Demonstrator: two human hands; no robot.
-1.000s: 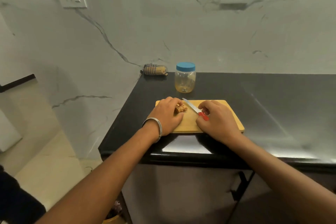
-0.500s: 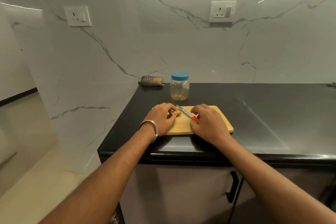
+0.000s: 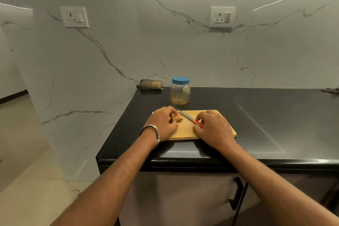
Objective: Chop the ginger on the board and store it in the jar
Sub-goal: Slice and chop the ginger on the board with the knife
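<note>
Knobbly tan ginger (image 3: 177, 118) held on a wooden board (image 3: 185, 131).

The left hand (image 3: 163, 124) closes its fingers on the ginger, which sticks out at its 3 o'clock. The right hand (image 3: 212, 127) grips the red-handled knife (image 3: 189, 118), blade pointing to 10 o'clock, just beside the ginger. A blue-lidded jar (image 3: 180, 90) stands on the table (image 3: 266, 124) at the board's 12 o'clock.

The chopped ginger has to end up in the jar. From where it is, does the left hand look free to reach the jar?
Probably yes. The jar stands just behind the cutting board, nothing between, but the left hand is holding the ginger and must let go first.
</note>
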